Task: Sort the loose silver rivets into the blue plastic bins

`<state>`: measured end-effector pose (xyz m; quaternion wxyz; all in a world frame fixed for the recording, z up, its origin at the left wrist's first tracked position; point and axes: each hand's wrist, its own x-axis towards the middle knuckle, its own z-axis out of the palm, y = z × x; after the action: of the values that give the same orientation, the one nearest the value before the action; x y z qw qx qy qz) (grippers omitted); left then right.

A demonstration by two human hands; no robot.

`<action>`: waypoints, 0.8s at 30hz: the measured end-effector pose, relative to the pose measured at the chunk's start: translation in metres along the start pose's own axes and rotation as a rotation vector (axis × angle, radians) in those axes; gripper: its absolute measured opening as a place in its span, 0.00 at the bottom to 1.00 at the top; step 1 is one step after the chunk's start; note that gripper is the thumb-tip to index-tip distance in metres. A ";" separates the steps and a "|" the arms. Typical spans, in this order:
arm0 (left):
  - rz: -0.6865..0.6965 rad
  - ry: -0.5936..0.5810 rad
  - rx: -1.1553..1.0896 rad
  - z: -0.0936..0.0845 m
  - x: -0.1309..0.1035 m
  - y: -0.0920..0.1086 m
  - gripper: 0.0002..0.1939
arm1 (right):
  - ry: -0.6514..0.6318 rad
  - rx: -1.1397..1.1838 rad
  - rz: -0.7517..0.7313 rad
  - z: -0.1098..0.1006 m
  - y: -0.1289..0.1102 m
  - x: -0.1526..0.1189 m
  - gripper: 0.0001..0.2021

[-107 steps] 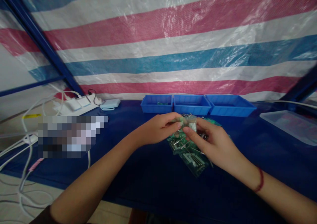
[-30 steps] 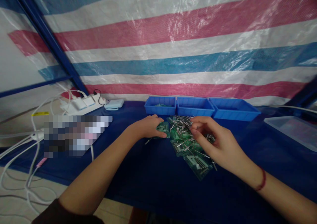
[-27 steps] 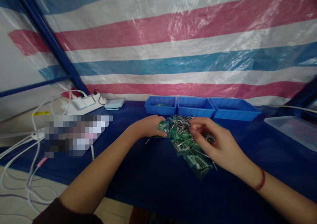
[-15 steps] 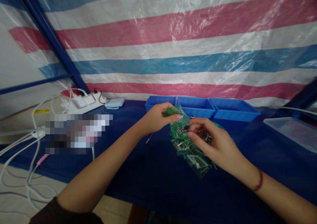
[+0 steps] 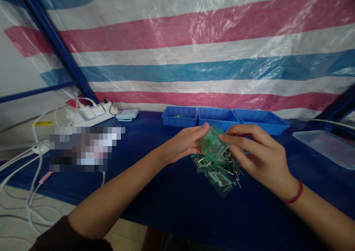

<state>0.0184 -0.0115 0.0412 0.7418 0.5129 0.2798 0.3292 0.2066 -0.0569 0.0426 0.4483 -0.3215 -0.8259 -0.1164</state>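
Note:
My left hand [image 5: 184, 144] is closed on a small see-through green plastic bag [image 5: 213, 143] with pale, slim pieces inside. At the bag's right edge, my right hand [image 5: 256, 155] pinches it between thumb and fingertips. Beneath my hands lie more bags, one a clear bag of white and metal pieces [image 5: 220, 180]. Loose thin metal pins [image 5: 235, 169], which look like rivets, are heaped beside these bags, partly hidden by my right hand.
Three blue bins stand in a row at the back; the left bin [image 5: 179, 123] holds something greenish. A clear plastic lid or tray [image 5: 327, 147] lies at the right. At the left are a white power strip [image 5: 93, 114], cables, a light-blue flat case [image 5: 127, 115] and a blurred-out patch.
A green bag now lies flattened between both hands, above the pile. My left hand has moved right and turned its palm up. A greenish item now shows in the left bin.

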 end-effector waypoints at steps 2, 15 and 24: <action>0.067 -0.036 0.003 0.003 -0.001 -0.002 0.14 | 0.017 0.007 0.002 0.001 0.001 0.000 0.12; 0.488 0.181 0.425 0.006 0.000 -0.009 0.06 | 0.028 0.725 0.739 0.033 -0.006 -0.006 0.09; 0.599 0.214 0.817 -0.010 0.008 -0.006 0.09 | 0.026 0.516 0.685 0.026 0.004 -0.004 0.09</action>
<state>0.0169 -0.0013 0.0315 0.3214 0.7818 0.3010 0.4415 0.1938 -0.0429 0.0244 0.5371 -0.4532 -0.6677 0.2458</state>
